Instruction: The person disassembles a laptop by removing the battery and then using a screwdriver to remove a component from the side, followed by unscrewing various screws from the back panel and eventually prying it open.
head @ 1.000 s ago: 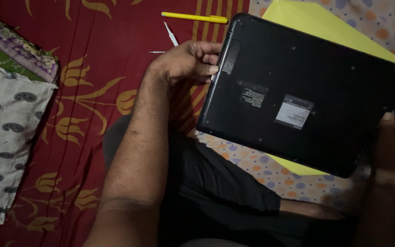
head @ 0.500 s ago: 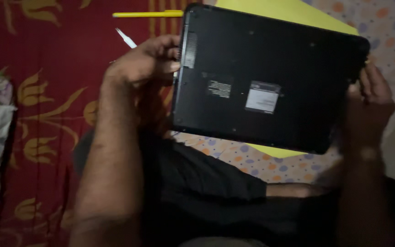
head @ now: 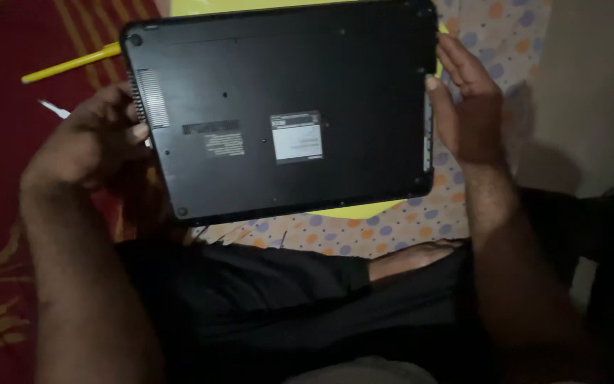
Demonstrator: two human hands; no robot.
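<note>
Since the earlier frame, the black laptop (head: 286,114) has been swung squarer, underside up, above the lap. Left hand (head: 90,142) is curled on the vent edge; right hand (head: 467,107) is spread against the right edge. Support at both edges is advised, clear of the yellow tool (head: 72,62)
</note>
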